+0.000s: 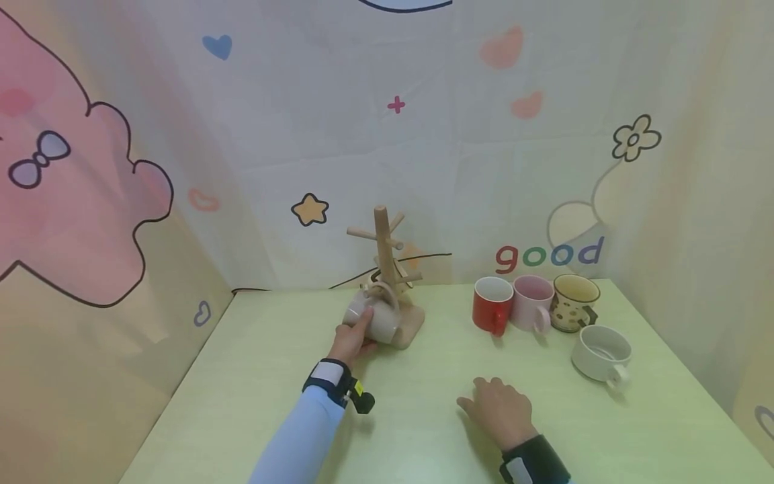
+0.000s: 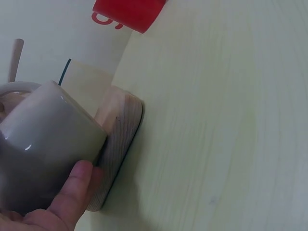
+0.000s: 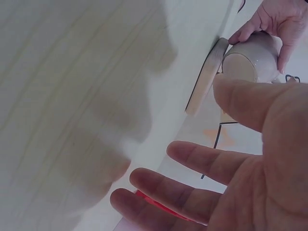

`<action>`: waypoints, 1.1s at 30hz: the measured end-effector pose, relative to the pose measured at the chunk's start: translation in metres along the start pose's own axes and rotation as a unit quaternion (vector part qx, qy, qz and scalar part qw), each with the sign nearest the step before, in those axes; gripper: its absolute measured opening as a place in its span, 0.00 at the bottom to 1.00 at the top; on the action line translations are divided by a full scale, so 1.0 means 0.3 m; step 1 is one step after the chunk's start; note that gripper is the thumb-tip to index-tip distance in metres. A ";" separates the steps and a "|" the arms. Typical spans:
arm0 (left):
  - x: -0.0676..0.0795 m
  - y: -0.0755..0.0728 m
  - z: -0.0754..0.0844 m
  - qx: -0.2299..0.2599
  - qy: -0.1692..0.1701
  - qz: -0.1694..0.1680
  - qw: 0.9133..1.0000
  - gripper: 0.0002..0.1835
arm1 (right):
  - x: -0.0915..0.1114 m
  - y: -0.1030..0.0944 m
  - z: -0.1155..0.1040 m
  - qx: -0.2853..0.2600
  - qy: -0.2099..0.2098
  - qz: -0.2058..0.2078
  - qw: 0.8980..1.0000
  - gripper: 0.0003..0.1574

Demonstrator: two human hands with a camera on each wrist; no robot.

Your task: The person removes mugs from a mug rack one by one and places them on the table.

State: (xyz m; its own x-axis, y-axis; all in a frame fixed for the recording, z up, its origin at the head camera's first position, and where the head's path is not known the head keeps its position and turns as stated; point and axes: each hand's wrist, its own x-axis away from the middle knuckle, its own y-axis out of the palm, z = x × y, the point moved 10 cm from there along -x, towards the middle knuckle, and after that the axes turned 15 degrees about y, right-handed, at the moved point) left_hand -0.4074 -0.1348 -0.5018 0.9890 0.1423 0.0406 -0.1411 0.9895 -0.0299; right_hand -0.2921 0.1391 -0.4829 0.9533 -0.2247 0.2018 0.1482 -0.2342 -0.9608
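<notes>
My left hand (image 1: pixel 349 341) grips a grey mug (image 1: pixel 383 324) lying on its side, its handle turned upward, thumb and fingers on its body. The mug is close over the base of a wooden mug tree (image 1: pixel 383 235), beside its lower pegs. In the left wrist view the grey mug (image 2: pixel 45 144) overlaps the wooden base (image 2: pixel 120 122). Partly hidden behind it at the tree is a cream patterned mug (image 1: pixel 367 281). My right hand (image 1: pixel 503 411) is over the front of the table, fingers spread and holding nothing, as the right wrist view also shows.
To the right stand a red mug (image 1: pixel 490 310), a pink mug (image 1: pixel 527 308) and a spotted cream mug (image 1: pixel 567 310) in a row. A wide white cup (image 1: pixel 598 359) sits in front of them. A printed curtain (image 1: pixel 338 134) hangs behind the table (image 1: pixel 423 437).
</notes>
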 end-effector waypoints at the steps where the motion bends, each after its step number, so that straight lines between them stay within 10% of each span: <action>1: -0.001 0.000 0.000 0.002 0.000 0.002 1.000 0.53 | -0.001 0.001 0.000 0.000 0.000 -0.001 1.000 0.28; 33: 0.024 -0.043 0.009 0.065 0.031 0.031 0.997 0.47 | 0.006 0.004 -0.002 -0.004 -0.007 0.001 1.000 0.28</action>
State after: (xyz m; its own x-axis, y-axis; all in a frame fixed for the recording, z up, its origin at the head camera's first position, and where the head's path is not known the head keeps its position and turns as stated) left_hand -0.3986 -0.1464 -0.4983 0.9783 0.2063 -0.0189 -0.2035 0.9741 0.0989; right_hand -0.2904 0.1378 -0.4835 0.9573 -0.2123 0.1962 0.1434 -0.2407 -0.9599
